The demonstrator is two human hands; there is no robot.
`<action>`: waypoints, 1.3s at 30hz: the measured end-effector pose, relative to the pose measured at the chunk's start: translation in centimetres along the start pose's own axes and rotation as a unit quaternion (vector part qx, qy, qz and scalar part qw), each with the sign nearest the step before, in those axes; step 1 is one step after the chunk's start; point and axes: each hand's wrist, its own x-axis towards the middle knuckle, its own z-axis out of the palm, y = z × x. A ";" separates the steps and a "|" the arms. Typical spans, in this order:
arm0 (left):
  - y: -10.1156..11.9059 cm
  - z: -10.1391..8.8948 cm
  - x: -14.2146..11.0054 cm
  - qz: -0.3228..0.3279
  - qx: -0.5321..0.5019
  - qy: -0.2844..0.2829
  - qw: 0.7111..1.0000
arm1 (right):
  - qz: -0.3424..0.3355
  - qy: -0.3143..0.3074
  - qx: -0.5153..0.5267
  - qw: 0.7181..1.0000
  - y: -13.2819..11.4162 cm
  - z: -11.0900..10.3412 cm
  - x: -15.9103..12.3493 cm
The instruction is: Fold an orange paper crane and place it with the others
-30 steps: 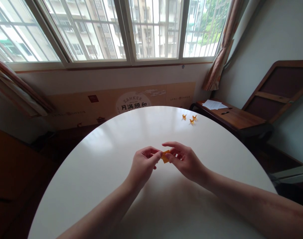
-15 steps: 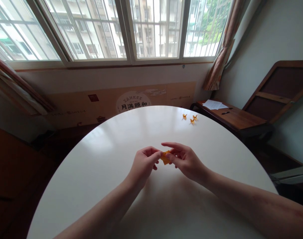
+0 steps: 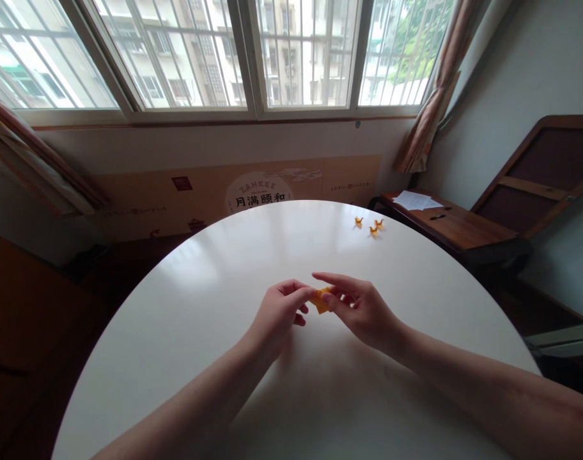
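A barred window [image 3: 257,115] spans the wall ahead of me, over a round white table [image 3: 176,338] that fills the middle of the view; both have slid slightly rightward in my sight since half a second ago. Behind the table's far edge stands a printed tan panel [image 3: 349,176], with a wooden seat [image 3: 468,227] to the right and a tied curtain [image 3: 423,137] between window and seat. My two forearms reach in from the near side — hands meeting above the tabletop, in nearly the same pose as in the earlier frame. My left hand [image 3: 282,310] pinches the left edge of a small piece of folded yellow paper [image 3: 323,306] between thumb and fingers, its lower fingers loosely curled. My right hand [image 3: 365,310] lays its thumb on the paper's near face; the index finger stretches out leftward above the paper, apart from it, and the other fingers curl — whether they press from behind, I cannot tell. The right fingertips that showed below that thumb half a second ago are now out of sight. White sheets [image 3: 416,200] lie on the seat. Three small yellow paper birds [image 3: 373,232] stand grouped near the table's far right edge, keeping their places. Smallest, a dark pen-like object [image 3: 438,218] rests near the sheets.
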 end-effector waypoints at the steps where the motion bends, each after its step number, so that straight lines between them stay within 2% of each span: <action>1: 0.0 -0.1 0.1 -0.006 -0.002 -0.007 1.000 | 0.002 0.002 -0.006 1.000 0.0 0.0 0.0; 5: 0.2 -0.7 0.3 -0.021 0.004 -0.044 0.999 | 0.033 0.016 0.014 0.999 -0.2 -0.3 0.3; 9: 0.4 -1.1 0.3 0.009 0.038 -0.064 0.997 | 0.058 0.019 0.052 0.997 -0.3 -0.6 0.6; 13: 0.4 -0.7 0.1 0.035 0.056 -0.082 0.994 | 0.056 0.006 0.061 0.997 -0.4 -0.7 0.6; 17: 0.4 -0.4 0.0 0.039 0.053 -0.072 0.995 | 0.051 -0.002 0.052 0.997 -0.3 -0.6 0.4; 23: 0.6 -0.5 0.0 0.048 0.057 -0.065 0.995 | 0.089 -0.030 0.059 0.994 0.0 -0.3 0.5; 29: 0.8 -0.5 0.0 0.055 0.050 -0.073 0.995 | 0.092 -0.015 0.060 0.994 0.1 -0.3 0.5; 39: 1.2 -1.0 0.1 0.068 0.100 -0.019 0.992 | 0.065 0.001 0.039 0.997 -0.2 -0.5 0.5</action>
